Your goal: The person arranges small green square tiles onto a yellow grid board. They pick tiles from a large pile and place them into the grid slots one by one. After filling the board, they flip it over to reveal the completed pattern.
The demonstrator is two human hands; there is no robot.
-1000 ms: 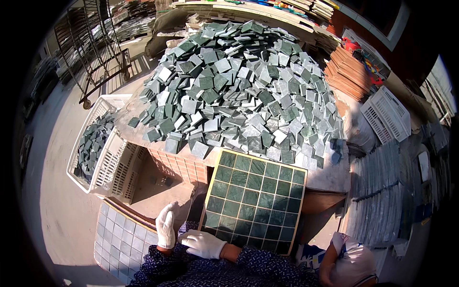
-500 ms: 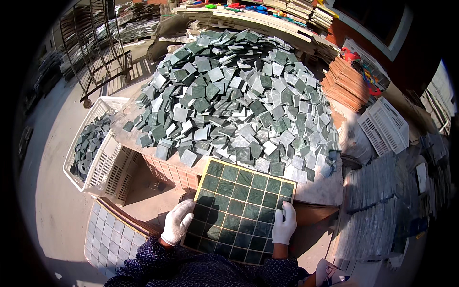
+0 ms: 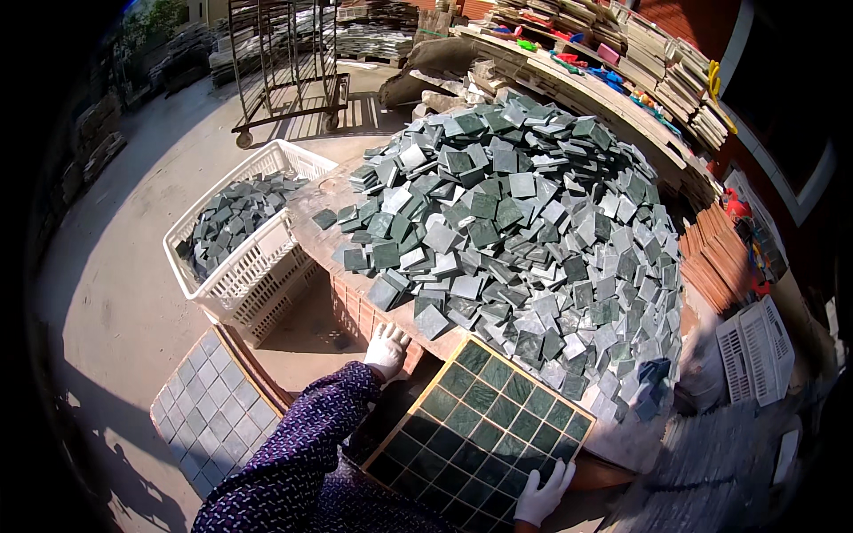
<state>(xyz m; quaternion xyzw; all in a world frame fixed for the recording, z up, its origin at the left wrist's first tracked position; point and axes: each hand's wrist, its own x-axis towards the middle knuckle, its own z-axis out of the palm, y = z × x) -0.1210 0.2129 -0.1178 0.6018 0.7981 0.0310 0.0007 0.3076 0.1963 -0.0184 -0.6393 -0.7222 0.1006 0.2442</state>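
Observation:
A shallow frame with a yellow rim holds rows of square dark green stone tiles (image 3: 487,413); it is tilted in front of me, its near part in shadow. My right hand (image 3: 545,493), in a white glove, grips its right edge, thumb over the top and fingers along the side. My left hand (image 3: 388,351), also gloved, is off the frame, beyond its left side. Its fingers reach forward over a reddish grid-patterned panel (image 3: 351,311), and no object shows in them. Past the frame a large heap of loose green and grey tiles (image 3: 524,231) covers the table.
White plastic crates (image 3: 267,284) with dark tiles in the top one stand left of the table. A sheet of grey tiles (image 3: 213,400) leans at lower left. Behind is a wheeled metal rack (image 3: 289,111). To the right are an upturned white crate (image 3: 755,351) and stacked slabs (image 3: 702,471).
My left hand has left the frame's left edge and reached forward to the reddish panel. My right hand stays on the frame. The view has swung left, so everything appears farther right.

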